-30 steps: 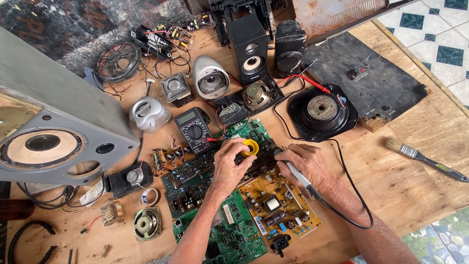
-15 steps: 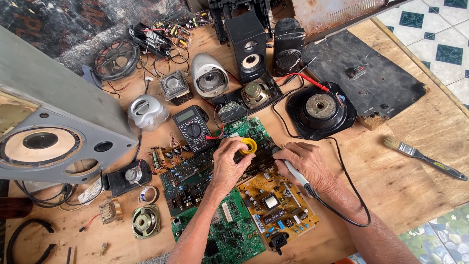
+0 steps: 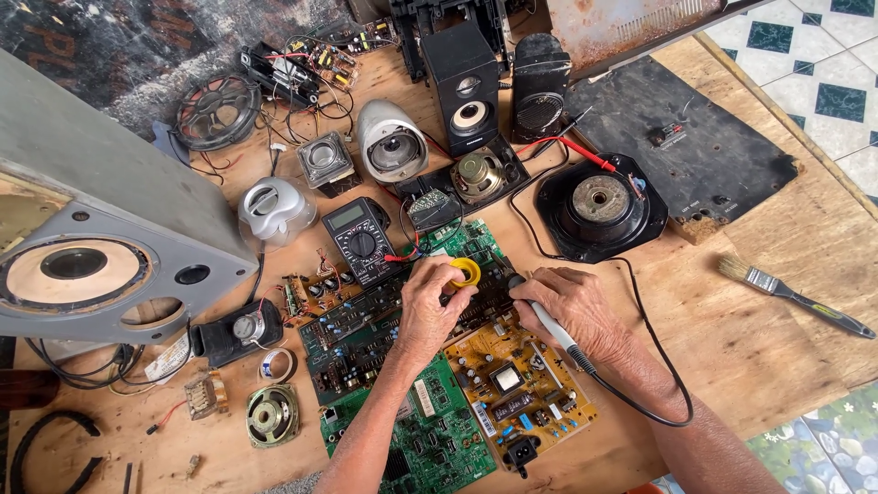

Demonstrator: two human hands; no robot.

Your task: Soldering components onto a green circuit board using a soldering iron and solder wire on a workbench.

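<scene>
While the wooden table point(image 3: 777, 357) carries the whole clutter, its biggest load is the grey speaker cabinet point(image 3: 91, 238) lying at the left edge, its cone facing the camera. Next in size is the black panel point(image 3: 695, 155) at the upper right, with a round black woofer point(image 3: 601, 203) just beside its lower left corner. Two small black speakers point(image 3: 466, 82) stand at the top centre, and a white dome-shaped speaker point(image 3: 393, 142) lies left of them. In the middle lie the circuit boards: a dark one point(image 3: 357, 338), a green one point(image 3: 430, 439) below it and a yellow one point(image 3: 521, 393) to the right, edges touching or overlapping. A black multimeter point(image 3: 361, 240) rests above the dark board (its red lead runs toward the hands). The left hand point(image 3: 434, 306) lies over the boards, fingers curled, pinching a small yellow roll point(image 3: 465, 272), probably solder, at the upper edge of the boards. The right hand point(image 3: 576, 306) is closed around a soldering iron point(image 3: 549, 320), tip pointing up-left near the roll, its black cord looping off to the right. A paintbrush point(image 3: 786, 293) lies well apart on the right.
</scene>
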